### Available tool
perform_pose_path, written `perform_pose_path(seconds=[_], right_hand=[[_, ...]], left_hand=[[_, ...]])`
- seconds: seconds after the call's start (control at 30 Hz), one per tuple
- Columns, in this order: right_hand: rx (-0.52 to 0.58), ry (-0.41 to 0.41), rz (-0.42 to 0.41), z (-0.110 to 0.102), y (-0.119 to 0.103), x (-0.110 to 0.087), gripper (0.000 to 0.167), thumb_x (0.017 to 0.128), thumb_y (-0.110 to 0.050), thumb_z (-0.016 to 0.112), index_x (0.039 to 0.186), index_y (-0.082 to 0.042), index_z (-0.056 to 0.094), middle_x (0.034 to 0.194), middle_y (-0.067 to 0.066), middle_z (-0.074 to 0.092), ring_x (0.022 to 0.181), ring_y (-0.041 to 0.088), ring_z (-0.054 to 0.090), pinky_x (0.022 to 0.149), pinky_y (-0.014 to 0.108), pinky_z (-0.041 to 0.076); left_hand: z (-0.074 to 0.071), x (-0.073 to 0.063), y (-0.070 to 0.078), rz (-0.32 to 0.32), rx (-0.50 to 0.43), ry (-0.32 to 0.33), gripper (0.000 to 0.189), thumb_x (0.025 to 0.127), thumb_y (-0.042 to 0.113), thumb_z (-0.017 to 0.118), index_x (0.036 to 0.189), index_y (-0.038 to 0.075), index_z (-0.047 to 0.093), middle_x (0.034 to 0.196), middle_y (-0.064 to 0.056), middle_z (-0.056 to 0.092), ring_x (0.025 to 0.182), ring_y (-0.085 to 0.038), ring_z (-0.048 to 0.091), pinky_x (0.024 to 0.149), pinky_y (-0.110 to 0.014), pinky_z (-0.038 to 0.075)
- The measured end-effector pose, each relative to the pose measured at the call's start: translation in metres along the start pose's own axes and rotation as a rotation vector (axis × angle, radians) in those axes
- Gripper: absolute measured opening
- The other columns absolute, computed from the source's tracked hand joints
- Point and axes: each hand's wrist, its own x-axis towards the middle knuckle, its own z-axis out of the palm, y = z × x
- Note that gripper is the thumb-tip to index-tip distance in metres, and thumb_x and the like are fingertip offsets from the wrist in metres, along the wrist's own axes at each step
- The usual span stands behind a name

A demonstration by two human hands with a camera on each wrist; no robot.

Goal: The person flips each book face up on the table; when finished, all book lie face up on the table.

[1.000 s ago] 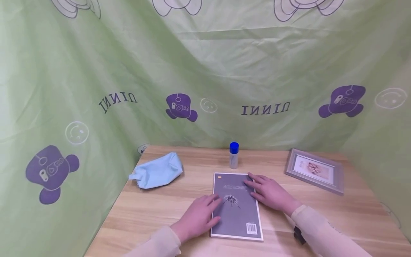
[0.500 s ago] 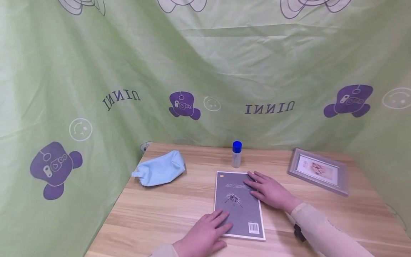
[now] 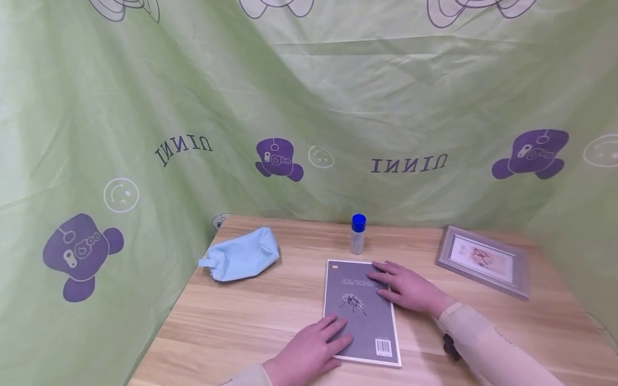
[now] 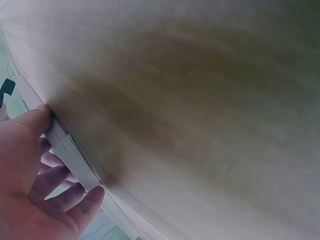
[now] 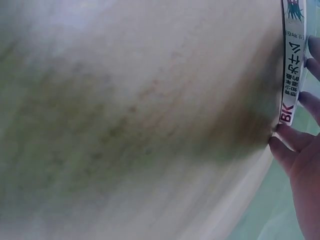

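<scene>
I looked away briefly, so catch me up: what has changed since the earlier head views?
The left hand has moved nearer, down the left side of the book, to its near left corner. The right hand stays over its far right corner; book, pouch, bottle and picture frame look unmoved.

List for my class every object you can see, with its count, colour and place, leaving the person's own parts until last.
Book: one, grey with a white border, flat at the table's near middle
Bottle: one, blue cap, pale body, upright behind the book
Pouch: one, light blue, table's far left
Frame: one, grey, lying at the far right
Table: one, wood-coloured, under everything
Cloth: green with purple prints, behind and beside the table; number of pieces unclear
Black piece: one, at the right wrist
Sleeves: two, cream, on the forearms
Left hand: one, on the book's near left corner
Right hand: one, on its far right side
</scene>
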Motion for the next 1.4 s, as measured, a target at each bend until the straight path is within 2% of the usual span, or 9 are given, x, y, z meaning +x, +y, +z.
perform_pose_path(seconds=[0.1, 0.2, 0.33, 0.5, 0.67, 0.83, 1.0, 1.2, 1.4], right_hand=[[0.001, 0.005, -0.005, 0.002, 0.002, 0.0, 0.047, 0.104, -0.034, 0.065, 0.147, -0.017, 0.062, 0.157, 0.017, 0.048, 0.141, 0.047, 0.044, 0.114, 0.062, 0.037], [-0.009, 0.017, -0.026, 0.003, 0.002, 0.0, 0.046, 0.101, -0.019, 0.064, 0.147, -0.014, 0.063, 0.156, 0.019, 0.049, 0.14, 0.048, 0.045, 0.114, 0.063, 0.037], [-0.024, 0.046, -0.062, 0.004, 0.003, 0.0, 0.054, 0.093, 0.001, 0.06, 0.145, -0.013, 0.064, 0.154, 0.021, 0.05, 0.138, 0.05, 0.046, 0.111, 0.065, 0.039], [-0.055, 0.097, -0.127, 0.005, 0.006, -0.001, 0.057, 0.091, 0.009, 0.062, 0.144, -0.013, 0.065, 0.153, 0.02, 0.052, 0.132, 0.051, 0.051, 0.106, 0.065, 0.044], [-0.069, 0.108, -0.151, 0.006, 0.01, -0.001, 0.058, 0.092, 0.007, 0.065, 0.145, -0.015, 0.064, 0.155, 0.016, 0.051, 0.131, 0.049, 0.052, 0.105, 0.064, 0.046], [-0.064, 0.109, -0.155, 0.005, 0.014, 0.001, 0.053, 0.097, 0.004, 0.062, 0.146, -0.017, 0.064, 0.156, 0.013, 0.051, 0.132, 0.047, 0.051, 0.105, 0.063, 0.047], [-0.066, 0.119, -0.184, 0.005, 0.017, 0.001, 0.052, 0.098, 0.002, 0.06, 0.146, -0.017, 0.064, 0.156, 0.013, 0.051, 0.131, 0.046, 0.052, 0.105, 0.062, 0.048], [-0.083, 0.115, -0.184, 0.006, 0.021, 0.001, 0.054, 0.098, -0.001, 0.065, 0.149, -0.019, 0.061, 0.158, 0.011, 0.049, 0.134, 0.045, 0.049, 0.105, 0.061, 0.047], [-0.086, 0.112, -0.183, 0.007, 0.022, -0.002, 0.056, 0.098, -0.001, 0.067, 0.15, -0.019, 0.059, 0.159, 0.012, 0.047, 0.134, 0.045, 0.048, 0.105, 0.062, 0.047]], left_hand=[[0.001, 0.001, -0.001, 0.032, 0.016, 0.009, 0.053, 0.099, 0.046, 0.071, 0.144, 0.02, 0.064, 0.15, -0.013, 0.056, 0.137, -0.03, 0.053, 0.108, -0.036, 0.049], [0.001, 0.001, -0.001, 0.058, 0.046, 0.012, 0.052, 0.1, 0.046, 0.069, 0.144, 0.019, 0.064, 0.149, -0.014, 0.057, 0.137, -0.031, 0.053, 0.106, -0.035, 0.051], [0.002, 0.002, -0.002, 0.094, 0.097, 0.011, 0.049, 0.103, 0.045, 0.065, 0.143, 0.017, 0.063, 0.146, -0.015, 0.058, 0.134, -0.033, 0.055, 0.102, -0.035, 0.054], [0.001, 0.003, -0.001, 0.133, 0.173, -0.003, 0.043, 0.106, 0.036, 0.06, 0.143, 0.015, 0.062, 0.143, -0.017, 0.06, 0.131, -0.034, 0.057, 0.095, -0.033, 0.058], [0.001, 0.003, 0.0, 0.176, 0.241, -0.036, 0.044, 0.103, 0.024, 0.058, 0.145, 0.012, 0.059, 0.144, -0.02, 0.059, 0.131, -0.037, 0.058, 0.094, -0.034, 0.058], [-0.001, 0.002, 0.0, 0.203, 0.294, -0.056, 0.044, 0.104, 0.024, 0.057, 0.146, 0.011, 0.058, 0.144, -0.022, 0.059, 0.131, -0.038, 0.058, 0.095, -0.033, 0.058], [-0.001, 0.003, 0.002, 0.228, 0.351, -0.068, 0.044, 0.105, 0.026, 0.055, 0.146, 0.011, 0.058, 0.142, -0.022, 0.06, 0.13, -0.036, 0.059, 0.089, -0.03, 0.06], [-0.001, 0.005, 0.003, 0.237, 0.354, -0.08, 0.043, 0.106, 0.026, 0.054, 0.146, 0.01, 0.058, 0.142, -0.021, 0.06, 0.13, -0.034, 0.059, 0.081, -0.026, 0.061], [0.0, 0.004, 0.002, 0.252, 0.343, -0.056, 0.042, 0.105, 0.021, 0.053, 0.145, 0.007, 0.059, 0.142, -0.021, 0.061, 0.131, -0.033, 0.059, 0.081, -0.025, 0.061]])
